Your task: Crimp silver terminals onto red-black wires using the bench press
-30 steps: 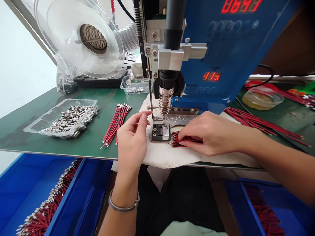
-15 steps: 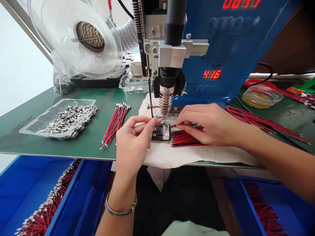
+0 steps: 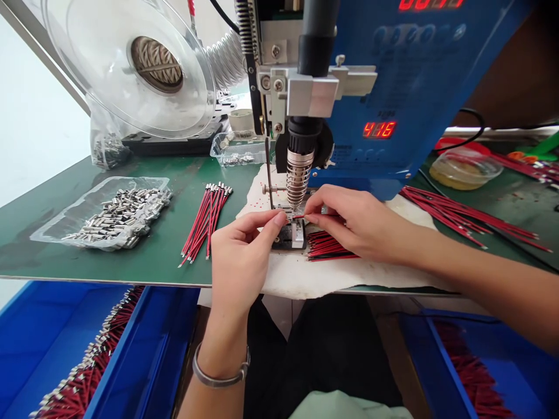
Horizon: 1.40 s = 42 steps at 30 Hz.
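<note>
My left hand [image 3: 242, 256] is pinched, thumb and forefinger meeting at the small black fixture [image 3: 290, 235] under the soldering head [image 3: 299, 174]; what it pinches is too small to name. My right hand [image 3: 356, 224] pinches a short red wire [image 3: 299, 216] and holds its tip at the fixture, right below the head. Under my right hand lies a bundle of red and black wires [image 3: 325, 247] on a white cloth [image 3: 297, 273].
A blue machine [image 3: 406, 87] with red displays stands behind. On the green bench [image 3: 144, 256] lie a tray of metal terminals [image 3: 109, 212], finished wires [image 3: 207, 221], more red wires [image 3: 463, 215] and a clear reel [image 3: 131, 64]. Blue bins [image 3: 140, 361] with wires sit below.
My right hand left the wire bundle with one wire and brought it up to the fixture. My left hand closed into a pinch and moved right to the fixture.
</note>
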Motion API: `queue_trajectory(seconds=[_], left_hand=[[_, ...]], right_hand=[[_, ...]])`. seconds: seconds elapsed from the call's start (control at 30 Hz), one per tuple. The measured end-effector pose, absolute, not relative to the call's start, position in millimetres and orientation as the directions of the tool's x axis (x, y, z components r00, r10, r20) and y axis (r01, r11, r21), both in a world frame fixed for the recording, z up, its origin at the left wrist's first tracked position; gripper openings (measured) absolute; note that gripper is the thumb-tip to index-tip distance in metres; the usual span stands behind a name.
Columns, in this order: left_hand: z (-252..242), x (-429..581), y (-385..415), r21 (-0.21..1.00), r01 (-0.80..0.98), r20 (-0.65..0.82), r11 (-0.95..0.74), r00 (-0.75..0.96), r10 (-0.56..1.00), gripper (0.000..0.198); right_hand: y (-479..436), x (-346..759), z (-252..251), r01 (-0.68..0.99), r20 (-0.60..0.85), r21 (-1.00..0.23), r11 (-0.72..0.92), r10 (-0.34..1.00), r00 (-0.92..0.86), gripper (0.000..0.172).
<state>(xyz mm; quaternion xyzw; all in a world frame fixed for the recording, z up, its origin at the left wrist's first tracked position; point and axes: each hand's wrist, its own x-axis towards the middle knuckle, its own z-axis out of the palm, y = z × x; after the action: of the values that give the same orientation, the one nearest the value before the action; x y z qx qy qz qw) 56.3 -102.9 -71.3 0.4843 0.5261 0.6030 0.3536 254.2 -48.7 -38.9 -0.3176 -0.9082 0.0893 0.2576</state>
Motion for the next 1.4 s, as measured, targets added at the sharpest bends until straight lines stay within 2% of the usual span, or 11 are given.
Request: queue_trajectory(seconds=[0.37, 0.63, 0.87, 1.13, 1.4], left_hand=[[-69.3, 60.2, -102.1, 0.979, 0.068, 0.204, -0.193, -0.272, 0.940, 0.019], [-70.3, 59.9, -102.0, 0.972, 0.093, 0.235, -0.218, -0.271, 0.933, 0.022], [-68.4, 62.7, -101.7, 0.981, 0.088, 0.192, -0.173, -0.316, 0.929, 0.023], [-69.9, 58.9, -100.9, 0.955, 0.165, 0.284, -0.246, -0.269, 0.920, 0.021], [-71.6, 57.7, -101.2, 0.968, 0.137, 0.240, -0.211, -0.256, 0.936, 0.025]], right_hand=[[-54.5, 251.0, -37.8, 0.517, 0.441, -0.410, 0.752, 0.659, -0.609, 0.011], [-56.8, 249.4, -35.2, 0.510, 0.466, -0.404, 0.760, 0.650, -0.600, 0.007], [-58.2, 249.0, -33.7, 0.530, 0.456, -0.404, 0.745, 0.667, -0.590, 0.009], [-57.3, 249.0, -33.8, 0.523, 0.468, -0.407, 0.749, 0.663, -0.585, 0.008], [-57.2, 248.6, -34.5, 0.530, 0.464, -0.417, 0.739, 0.674, -0.575, 0.010]])
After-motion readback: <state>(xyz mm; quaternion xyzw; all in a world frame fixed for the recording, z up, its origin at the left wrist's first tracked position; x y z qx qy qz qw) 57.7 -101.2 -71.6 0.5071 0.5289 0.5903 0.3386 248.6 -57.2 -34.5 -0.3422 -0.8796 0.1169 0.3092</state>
